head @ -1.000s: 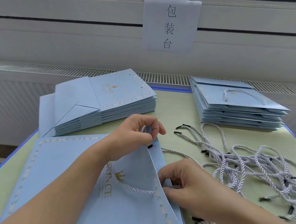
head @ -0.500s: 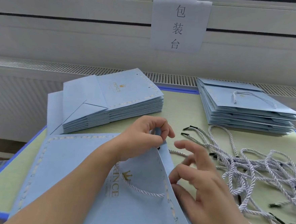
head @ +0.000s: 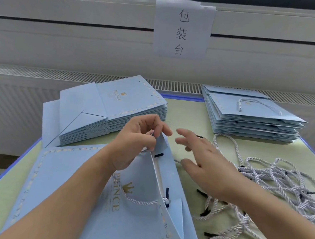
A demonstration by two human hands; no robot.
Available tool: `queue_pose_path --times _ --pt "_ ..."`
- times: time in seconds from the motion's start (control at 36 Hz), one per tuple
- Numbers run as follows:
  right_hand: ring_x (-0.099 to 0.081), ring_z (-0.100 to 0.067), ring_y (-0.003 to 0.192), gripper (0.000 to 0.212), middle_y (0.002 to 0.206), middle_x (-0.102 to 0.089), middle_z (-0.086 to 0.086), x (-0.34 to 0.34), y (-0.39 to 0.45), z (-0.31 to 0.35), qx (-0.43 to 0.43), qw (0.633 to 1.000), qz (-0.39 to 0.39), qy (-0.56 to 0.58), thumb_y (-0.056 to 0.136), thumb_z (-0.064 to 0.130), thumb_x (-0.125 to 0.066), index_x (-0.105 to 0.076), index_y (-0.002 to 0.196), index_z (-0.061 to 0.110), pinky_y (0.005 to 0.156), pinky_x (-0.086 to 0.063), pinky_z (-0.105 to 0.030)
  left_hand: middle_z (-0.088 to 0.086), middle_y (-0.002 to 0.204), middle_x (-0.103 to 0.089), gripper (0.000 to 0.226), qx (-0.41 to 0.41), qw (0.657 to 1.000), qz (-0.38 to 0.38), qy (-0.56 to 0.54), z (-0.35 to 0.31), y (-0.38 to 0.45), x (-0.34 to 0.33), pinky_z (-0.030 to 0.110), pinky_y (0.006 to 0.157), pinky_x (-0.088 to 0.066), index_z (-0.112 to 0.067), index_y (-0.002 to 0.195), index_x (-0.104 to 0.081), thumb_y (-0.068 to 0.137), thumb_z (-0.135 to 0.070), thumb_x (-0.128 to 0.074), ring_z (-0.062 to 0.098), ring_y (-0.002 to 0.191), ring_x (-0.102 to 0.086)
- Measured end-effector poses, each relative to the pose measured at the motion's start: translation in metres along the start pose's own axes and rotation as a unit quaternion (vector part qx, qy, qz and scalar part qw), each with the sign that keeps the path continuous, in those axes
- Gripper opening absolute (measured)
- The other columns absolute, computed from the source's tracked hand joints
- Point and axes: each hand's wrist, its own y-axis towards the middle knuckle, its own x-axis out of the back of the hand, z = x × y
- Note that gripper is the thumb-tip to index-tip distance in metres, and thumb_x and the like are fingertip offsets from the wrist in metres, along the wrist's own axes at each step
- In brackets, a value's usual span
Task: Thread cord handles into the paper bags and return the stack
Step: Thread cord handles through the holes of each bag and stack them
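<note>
I keep left hand (head: pixel 136 142) pinching the flat pale-blue paper bag (head: pixel 85 185) rim; right hand (head: pixel 203 165), grip wide, should take the twisted white cord's (head: pixel 224 142) black tip, not the tangle.

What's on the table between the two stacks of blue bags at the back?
Bare green tabletop lies between the left stack and the right stack, as the head view shows.

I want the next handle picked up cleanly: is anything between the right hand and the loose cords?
Nothing visible. The right hand, fingers spread, hovers beside the cords on the bare table; the bag lies to its left.
</note>
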Motion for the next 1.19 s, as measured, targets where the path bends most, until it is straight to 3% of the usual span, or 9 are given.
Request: queue_pose_path --times 0.11,0.28,0.39,0.53,0.64,0.81,1.0,1.11,1.19 --pt "-0.061 -0.005 0.096 0.062 0.112 -0.064 0.011 -0.003 0.014 0.009 -0.009 0.978 0.061 0.2 0.09 0.013 -0.059 -0.032 0.139 0.04 0.09 -0.049 -0.028 0.001 0.083 -0.067 0.027 -0.002 1.0 -0.002 -0.005 0.0 -0.001 0.0 0.023 0.062 -0.036 -0.021 0.056 -0.046 0.049 0.005 -0.042 0.016 0.079 -0.05" --pt "-0.055 -0.018 0.076 0.042 0.072 -0.06 -0.001 0.007 0.008 -0.001 -0.061 0.946 0.073 0.311 0.09 0.001 -0.055 -0.047 0.125 0.023 0.076 -0.04 -0.032 -0.001 0.083 -0.067 0.023 0.006 1.0 -0.012 -0.01 0.0 -0.001 -0.001 0.022 0.06 -0.035 -0.017 0.059 -0.044 0.049 0.004 -0.043 0.011 0.07 -0.047" --pt "-0.054 -0.02 0.057 0.033 0.062 -0.049 -0.006 0.037 -0.001 -0.007 -0.085 0.844 0.085 0.522 0.09 -0.005 -0.044 -0.053 0.12 0.007 0.071 -0.054 -0.037 -0.009 0.082 -0.067 0.02 0.01 1.0 -0.003 0.005 0.001 -0.002 -0.008 0.013 0.05 -0.033 -0.013 0.063 -0.044 0.051 0.002 -0.042 0.003 0.059 -0.044" --pt "-0.054 -0.016 0.054 0.077 0.074 -0.054 -0.008 0.067 -0.005 -0.034 -0.076 0.753 0.124 0.641 0.051 0.004 -0.085 -0.056 0.122 0.01 0.055 -0.056 -0.03 -0.016 0.09 -0.067 0.021 0.025 1.0 -0.017 0.009 0.002 -0.001 -0.008 0.02 0.06 -0.032 -0.016 0.064 -0.046 0.049 -0.001 -0.043 0.014 0.081 -0.045" --pt "-0.044 -0.01 0.05 0.057 0.075 -0.057 -0.008 0.06 -0.007 -0.041 -0.111 0.811 0.099 0.566 0.062 0.001 -0.077 -0.061 0.116 0.01 0.044 -0.041 -0.019 -0.01 0.109 -0.062 0.025 0.039 0.999 -0.032 0.018 0.004 -0.003 -0.008 0.031 0.075 -0.036 -0.019 0.069 -0.05 0.05 -0.003 -0.045 0.015 0.103 -0.052" --pt "-0.035 -0.006 0.047 0.021 0.067 -0.054 -0.003 0.05 -0.01 -0.03 -0.094 0.921 0.011 0.377 0.09 0.001 -0.054 -0.063 0.105 0.013 0.042 -0.03 -0.015 -0.006 0.124 -0.055 0.038 0.064 0.994 -0.016 0.083 0.01 -0.004 -0.008 0.032 0.081 -0.037 -0.032 0.093 -0.055 0.059 -0.016 -0.054 0.01 0.098 -0.047" --pt "-0.041 -0.011 0.059 0.011 0.068 -0.062 0.008 0.036 -0.012 -0.014 -0.035 0.98 -0.007 0.195 0.092 0.032 -0.055 -0.063 0.096 0.026 0.058 -0.037 -0.029 -0.009 0.13 -0.046 0.057 0.085 0.919 -0.023 0.384 0.014 -0.002 -0.014 0.035 0.107 -0.032 -0.036 0.144 -0.028 0.094 -0.058 -0.042 0.012 0.127 -0.039" --pt "-0.049 -0.01 0.065 0.012 0.075 -0.064 0.006 0.04 -0.016 -0.011 -0.045 0.989 -0.028 0.141 0.091 0.039 -0.055 -0.062 0.095 0.03 0.064 -0.043 -0.03 -0.011 0.119 -0.053 0.036 0.105 0.905 -0.047 0.41 0.003 0.006 -0.015 0.032 0.097 -0.037 -0.032 0.127 -0.049 0.096 -0.049 -0.048 0.012 0.117 -0.046" --pt "-0.056 -0.013 0.075 0.025 0.085 -0.064 0.006 0.047 -0.02 -0.007 -0.05 0.991 -0.048 0.113 0.086 0.053 -0.05 -0.06 0.095 0.032 0.073 -0.048 -0.033 -0.014 0.078 -0.057 0.019 0.084 0.943 -0.078 0.312 -0.012 0.011 -0.013 0.031 0.074 -0.041 -0.026 0.093 -0.06 0.095 -0.044 -0.053 0.011 0.081 -0.054"
